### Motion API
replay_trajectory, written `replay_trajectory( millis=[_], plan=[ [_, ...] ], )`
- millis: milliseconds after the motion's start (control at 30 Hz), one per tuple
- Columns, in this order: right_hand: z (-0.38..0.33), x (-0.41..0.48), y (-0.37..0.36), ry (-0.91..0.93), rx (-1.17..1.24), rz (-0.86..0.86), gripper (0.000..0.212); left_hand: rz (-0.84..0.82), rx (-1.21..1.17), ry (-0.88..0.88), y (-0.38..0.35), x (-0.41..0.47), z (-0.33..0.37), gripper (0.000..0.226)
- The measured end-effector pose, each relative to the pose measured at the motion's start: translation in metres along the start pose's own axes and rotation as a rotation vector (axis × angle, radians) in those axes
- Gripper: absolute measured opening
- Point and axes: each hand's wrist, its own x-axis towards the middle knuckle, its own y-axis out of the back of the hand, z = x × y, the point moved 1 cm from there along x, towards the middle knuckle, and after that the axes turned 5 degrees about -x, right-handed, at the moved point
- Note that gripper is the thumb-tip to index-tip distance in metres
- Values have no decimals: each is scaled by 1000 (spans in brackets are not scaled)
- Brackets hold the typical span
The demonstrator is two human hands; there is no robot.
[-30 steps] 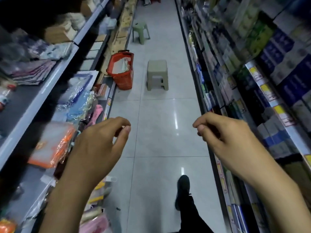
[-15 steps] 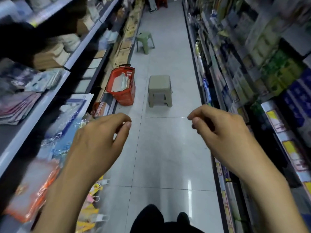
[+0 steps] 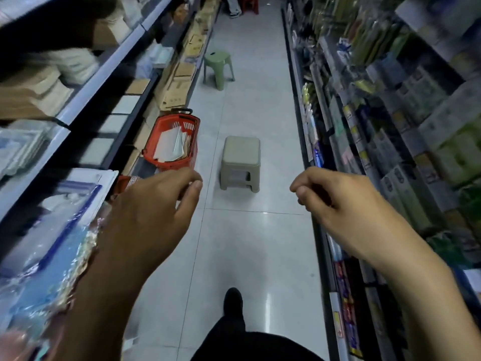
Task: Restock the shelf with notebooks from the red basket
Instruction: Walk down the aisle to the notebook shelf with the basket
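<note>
Standing near red basket (image 3: 170,164): beige stool (image 3: 240,155); green stool (image 3: 217,58) beyond.

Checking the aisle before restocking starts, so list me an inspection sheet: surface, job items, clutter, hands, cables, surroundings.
Surface: pale tiled floor, glossy.
Job's things: red plastic basket on the floor by the left shelving, holding white-covered notebooks.
Clutter: beige square plastic stool mid-aisle beside the basket; green round plastic stool farther on.
Hands: left hand and right hand loosely curled, holding nothing.
Cables: nothing seen.
Surroundings: stocked shelves both sides; a person's legs at the far end.
</note>
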Motion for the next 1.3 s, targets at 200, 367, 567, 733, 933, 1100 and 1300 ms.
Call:
replay_trajectory(
  millis=[200,367,567,733,933,1100,1300],
  plan=[
    [12,112,29,-51,-15,173,15,-4,-41,-33,-9,118,-44,24],
    [31,187,34,-71,-2,184,14,-33,-43,-65,-32,199,-68,24],
    [74,302,46,-85,72,240,16,-41,15,-79,-69,299,-97,24],
    [87,417,45,-23,145,171,16,9,123,28,-78,389,-107,19],
    [62,550,37,144,197,49,19,74,161,237,-68,455,-149,23],
    [14,638,6,308,212,-94,20,177,215,400,-52,480,-206,21],
    [-63,730,-44,476,156,-211,17,255,246,528,-31,506,-295,18]
  ],
)
